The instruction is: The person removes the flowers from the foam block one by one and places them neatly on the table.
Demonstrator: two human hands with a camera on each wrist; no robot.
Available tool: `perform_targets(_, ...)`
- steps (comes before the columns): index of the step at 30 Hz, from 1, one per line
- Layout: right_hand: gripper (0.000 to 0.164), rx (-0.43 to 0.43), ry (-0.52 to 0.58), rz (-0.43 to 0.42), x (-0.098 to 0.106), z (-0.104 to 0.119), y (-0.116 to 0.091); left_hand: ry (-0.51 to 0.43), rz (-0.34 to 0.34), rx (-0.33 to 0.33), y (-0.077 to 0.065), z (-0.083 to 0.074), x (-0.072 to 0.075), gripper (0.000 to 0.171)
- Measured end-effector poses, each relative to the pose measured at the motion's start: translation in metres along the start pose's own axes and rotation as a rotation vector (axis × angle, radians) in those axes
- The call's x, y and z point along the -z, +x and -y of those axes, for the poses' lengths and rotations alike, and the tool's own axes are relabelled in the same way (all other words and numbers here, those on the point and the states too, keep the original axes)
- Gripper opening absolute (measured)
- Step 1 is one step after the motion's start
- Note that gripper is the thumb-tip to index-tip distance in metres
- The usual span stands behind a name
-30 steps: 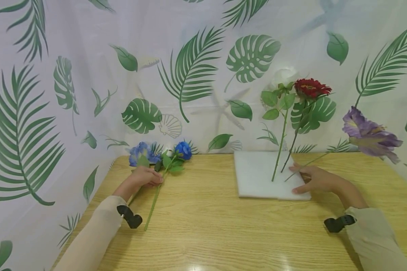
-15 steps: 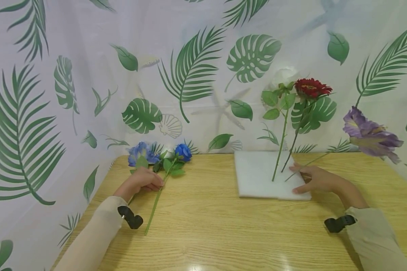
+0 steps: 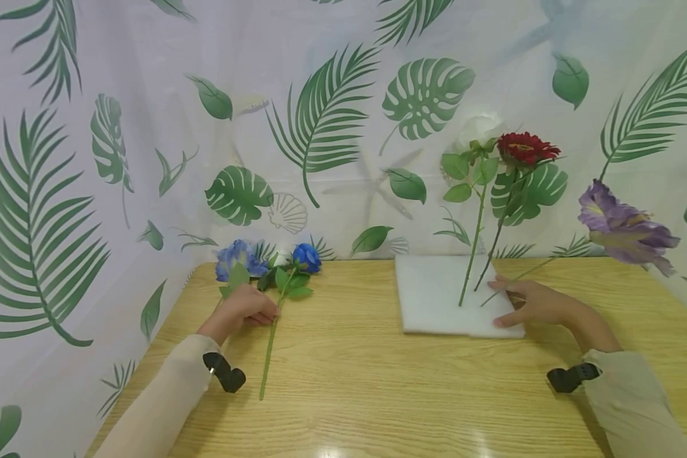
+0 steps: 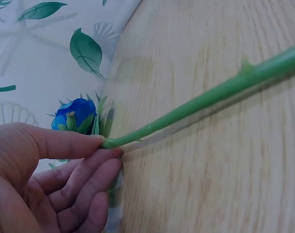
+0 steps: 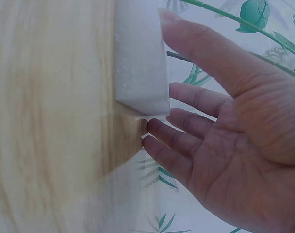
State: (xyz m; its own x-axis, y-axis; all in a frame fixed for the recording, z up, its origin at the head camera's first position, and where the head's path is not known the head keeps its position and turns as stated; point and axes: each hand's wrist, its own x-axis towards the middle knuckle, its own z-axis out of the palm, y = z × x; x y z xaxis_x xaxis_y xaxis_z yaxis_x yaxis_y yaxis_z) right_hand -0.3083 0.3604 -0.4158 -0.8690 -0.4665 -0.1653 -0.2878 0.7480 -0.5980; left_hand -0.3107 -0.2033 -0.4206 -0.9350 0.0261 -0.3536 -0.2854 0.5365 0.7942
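My left hand [image 3: 245, 310] pinches the green stem of an artificial blue rose [image 3: 307, 257] between thumb and index finger. In the left wrist view the thorny stem [image 4: 196, 104] slants over the tabletop, its blue bloom [image 4: 74, 115] beyond the fingers. A pale-blue flower [image 3: 237, 257] lies just past that hand. On the right, a white foam board [image 3: 429, 302] bears an upright white rose [image 3: 481, 130], a red flower [image 3: 528, 150] and a purple flower [image 3: 626, 226] leaning far right. My right hand [image 3: 541, 305] rests at the board's right edge, thumb on top, fingers extended and relaxed.
The wooden table [image 3: 343, 381] runs back to a leaf-printed curtain [image 3: 332, 127], which also closes off the left side. A whitish bloom [image 3: 283, 257] lies among leaves behind the blue rose. The purple flower's stem passes low over my right hand.
My left hand has shifted slightly right and toward me with the blue rose, whose stem's lower end has swung right. My right hand and the board have stayed put.
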Motion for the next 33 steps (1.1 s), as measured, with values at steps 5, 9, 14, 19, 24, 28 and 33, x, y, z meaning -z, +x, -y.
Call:
perform_targets(5,0.090,-0.006,-0.012,-0.001,0.000,0.001,0.000,-0.026,-0.055,0.017,0.001,-0.001,-0.002,0.017)
perform_targets(9,0.090,-0.008,-0.017,0.008,0.002,0.003,-0.001,-0.030,-0.062,0.020,0.001,-0.002,-0.002,0.016)
perform_targets(14,0.092,-0.010,-0.038,0.038,0.007,0.007,0.001,-0.001,-0.049,0.016,0.000,-0.005,-0.001,0.015)
perform_targets(19,0.097,-0.031,-0.100,0.053,0.012,0.010,0.007,0.051,-0.058,0.002,0.000,-0.008,0.001,0.018)
perform_targets(24,0.098,-0.050,-0.101,0.056,0.012,0.009,0.009,0.111,-0.045,0.003,0.001,-0.010,0.001,0.020)
perform_targets(28,0.097,-0.048,-0.065,0.058,0.010,0.009,0.005,0.112,-0.030,-0.012,0.000,-0.009,-0.001,0.021)
perform_targets(33,0.095,-0.032,-0.058,0.051,0.008,0.009,0.001,0.079,-0.007,-0.039,-0.002,-0.006,-0.002,0.023)
